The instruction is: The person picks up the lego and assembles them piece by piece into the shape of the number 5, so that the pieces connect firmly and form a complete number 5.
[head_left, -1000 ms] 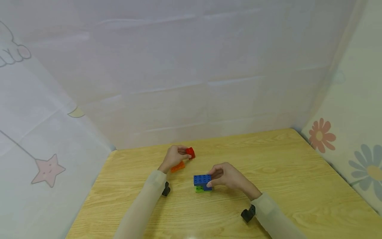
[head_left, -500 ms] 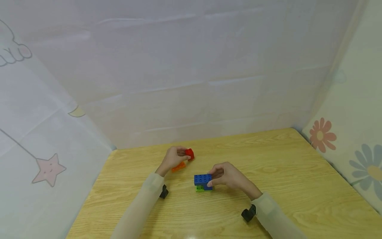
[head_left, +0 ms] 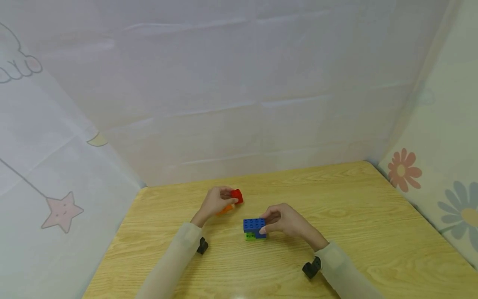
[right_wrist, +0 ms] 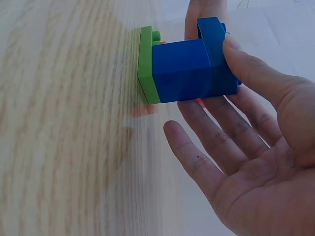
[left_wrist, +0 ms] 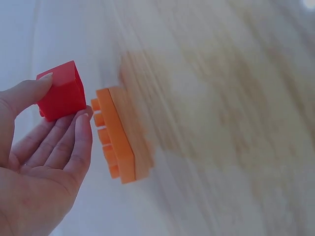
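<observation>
Pinches red squarish plastic block with left hand toward far edge of wood-grained tabletop, just beside orange studded plastic brick; grips blue studded plastic blocks atop flat green plastic brick with right hand, well apart from side edges.

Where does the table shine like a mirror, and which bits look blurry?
In the left wrist view, the orange building brick reflects in the glossy wooden tabletop, whose grain looks smeary, with glare in the top right corner; in the right wrist view, the blue building bricks look crisp, but the grain softens farther off; in the head view, a glint sits at the bottom edge.
</observation>
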